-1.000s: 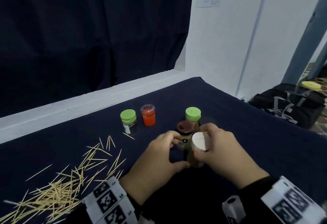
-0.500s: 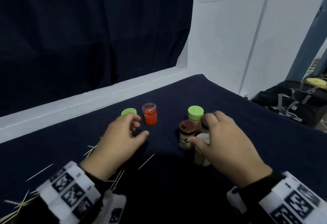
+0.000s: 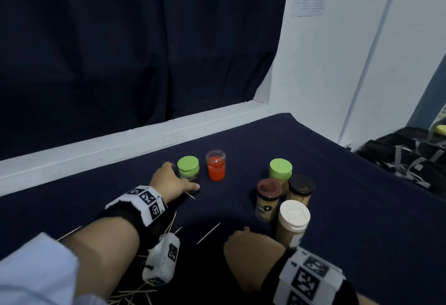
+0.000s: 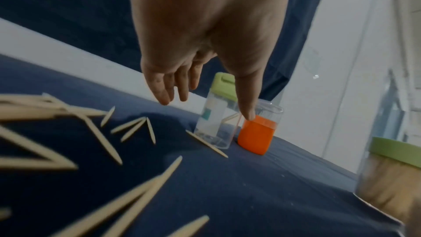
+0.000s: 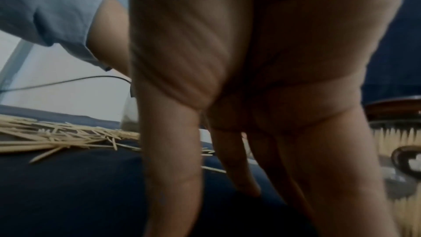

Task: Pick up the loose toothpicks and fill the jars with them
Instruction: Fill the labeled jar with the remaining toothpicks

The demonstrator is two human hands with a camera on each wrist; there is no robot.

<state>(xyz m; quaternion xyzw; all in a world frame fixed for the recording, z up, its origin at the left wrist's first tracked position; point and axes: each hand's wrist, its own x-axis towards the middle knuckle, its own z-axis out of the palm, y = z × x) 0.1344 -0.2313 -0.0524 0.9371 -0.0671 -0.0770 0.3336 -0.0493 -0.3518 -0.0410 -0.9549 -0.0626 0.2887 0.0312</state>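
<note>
Left hand [image 3: 169,184] left the white-capped jar [image 3: 293,222], reached open toward near-empty green-lidded jar [image 3: 188,167]; right hand [image 3: 251,251] withdrew, seemingly open. Next refill.

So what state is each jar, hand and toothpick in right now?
Left green-lidded jar: upright, capped, nearly empty.
Orange jar: upright, no toothpicks visible inside.
Right green-lidded jar: capped, full.
Brown-lidded jar: capped, full.
Black-lidded jar: capped, full.
White-lidded jar: capped, full.
Loose toothpicks: scattered on the cloth.
Left hand: open, reaching at the left green-lidded jar.
Right hand: open, holding nothing.
</note>
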